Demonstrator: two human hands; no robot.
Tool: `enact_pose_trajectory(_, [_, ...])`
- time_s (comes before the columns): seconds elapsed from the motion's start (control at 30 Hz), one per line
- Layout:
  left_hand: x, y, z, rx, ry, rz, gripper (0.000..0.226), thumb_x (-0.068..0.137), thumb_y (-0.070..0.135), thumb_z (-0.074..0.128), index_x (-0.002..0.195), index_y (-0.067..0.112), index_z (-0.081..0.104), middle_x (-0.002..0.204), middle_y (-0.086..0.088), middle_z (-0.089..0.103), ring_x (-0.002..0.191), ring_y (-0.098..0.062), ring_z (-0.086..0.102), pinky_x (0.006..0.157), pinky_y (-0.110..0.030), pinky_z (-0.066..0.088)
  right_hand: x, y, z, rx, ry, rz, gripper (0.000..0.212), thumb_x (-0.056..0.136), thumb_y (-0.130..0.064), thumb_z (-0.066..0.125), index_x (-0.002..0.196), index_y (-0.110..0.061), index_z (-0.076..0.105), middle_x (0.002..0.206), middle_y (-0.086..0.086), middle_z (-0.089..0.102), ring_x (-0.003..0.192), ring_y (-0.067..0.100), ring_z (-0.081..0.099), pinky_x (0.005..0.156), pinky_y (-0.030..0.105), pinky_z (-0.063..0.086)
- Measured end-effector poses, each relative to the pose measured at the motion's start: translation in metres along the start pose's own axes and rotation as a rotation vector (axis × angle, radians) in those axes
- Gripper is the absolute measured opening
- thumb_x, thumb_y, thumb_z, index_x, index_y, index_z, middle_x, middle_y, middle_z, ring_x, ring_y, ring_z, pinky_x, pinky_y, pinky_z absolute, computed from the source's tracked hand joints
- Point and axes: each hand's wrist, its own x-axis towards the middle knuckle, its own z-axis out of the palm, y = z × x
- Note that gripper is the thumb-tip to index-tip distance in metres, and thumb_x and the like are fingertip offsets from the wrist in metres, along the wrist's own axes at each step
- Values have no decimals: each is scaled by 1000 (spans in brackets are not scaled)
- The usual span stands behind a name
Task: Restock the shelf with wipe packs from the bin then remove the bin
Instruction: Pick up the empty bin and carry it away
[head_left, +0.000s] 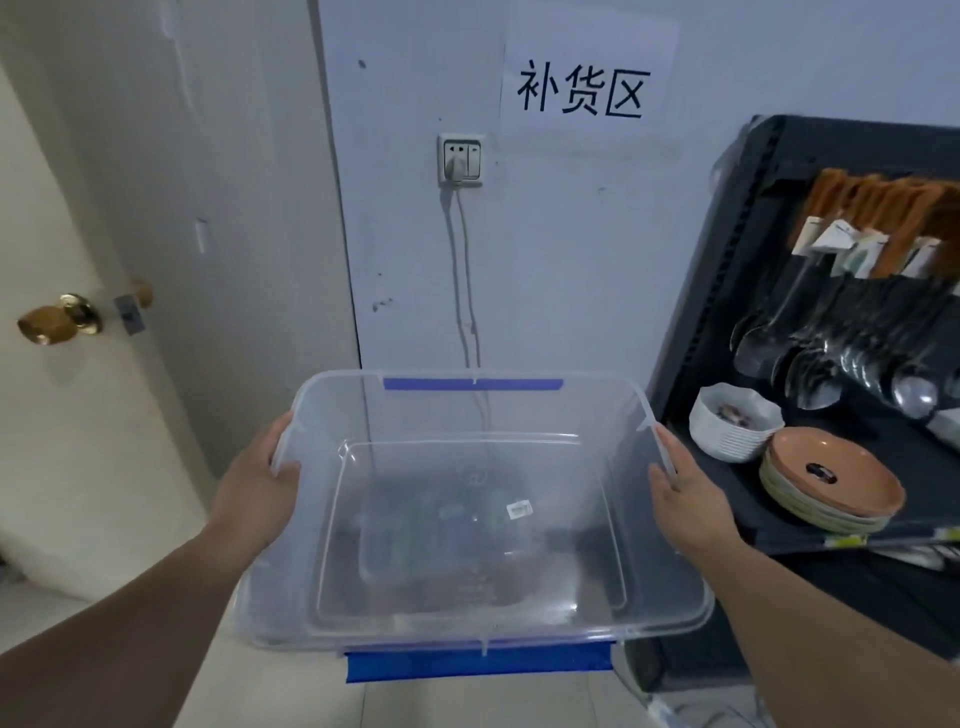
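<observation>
Clear plastic bin (670, 571), held off the floor at the middle of the view, in front of a pale wall. Blue latches are fitted at its 12 o'clock rim (472, 384) and its 6 o'clock rim (478, 662). The 9 o'clock rim is taken by the left hand (260, 483), its grip pinching the edge with the thumb inside the wall. The 3 o'clock rim is taken likewise by the right hand (685, 493), its grip clamped on the edge. A small label (519, 510) is seen at the base; blurred shapes under it cannot be identified. At 3 o'clock of the bin a black shelf (779, 156) is placed, on which white bowls (732, 431) and brown plates (831, 483) are stacked just beside each other, with metal ladles (831, 353) hung above. A paper sign (587, 88) is fixed at 1 o'clock, a socket (461, 158) at 12 o'clock, a door (52, 208) with a brass knob (57, 319) at 9 o'clock.
</observation>
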Motion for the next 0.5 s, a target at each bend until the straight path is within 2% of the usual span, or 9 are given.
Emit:
enact_pose_trajectory(0.13, [84, -25, 36, -8, -80, 44, 47, 94, 6, 48, 137, 25, 47, 109, 2, 56, 94, -21, 54, 83, -34, 40, 53, -4, 43, -6, 31, 62, 51, 102, -27, 39, 147, -47, 25, 113, -6, 52, 93, 19, 56, 85, 32, 47])
enact_pose_trajectory(0.23, [136, -45, 59, 20, -127, 44, 44, 95, 7, 48, 137, 22, 47, 107, 4, 52, 92, -19, 50, 83, -33, 38, 84, -2, 77, -38, 34, 106, 50, 101, -30, 38, 144, -51, 26, 130, -8, 55, 109, 25, 59, 92, 34, 47])
enact_pose_trajectory(0.3, [167, -62, 78, 20, -183, 27, 38, 95, 8, 45, 125, 31, 53, 104, 5, 59, 86, -21, 56, 77, -32, 42, 104, 2, 98, -55, 19, 151, 50, 101, -30, 38, 143, -55, 25, 130, -8, 55, 110, 27, 60, 91, 36, 48])
enact_pose_trajectory(0.37, [192, -81, 98, 44, -216, 11, 32, 96, 7, 43, 101, 37, 54, 87, 1, 61, 75, -22, 60, 63, -29, 45, 123, 7, 119, -72, 10, 183, 50, 101, -29, 38, 143, -54, 25, 130, -6, 56, 109, 27, 60, 92, 35, 48])
enact_pose_trajectory(0.4, [201, -90, 107, 71, -222, -5, 31, 97, 8, 43, 103, 36, 54, 82, 3, 59, 71, -20, 60, 58, -26, 44, 134, 11, 128, -86, 3, 191, 50, 102, -29, 38, 144, -53, 26, 133, -5, 56, 111, 27, 59, 93, 33, 46])
enact_pose_trajectory(0.5, [218, -114, 134, 89, -215, -109, 36, 96, 10, 46, 126, 29, 50, 82, 4, 59, 65, -16, 60, 50, -23, 42, 164, 24, 158, -119, -35, 214, 49, 102, -29, 37, 145, -50, 26, 138, -4, 53, 115, 24, 56, 96, 31, 43])
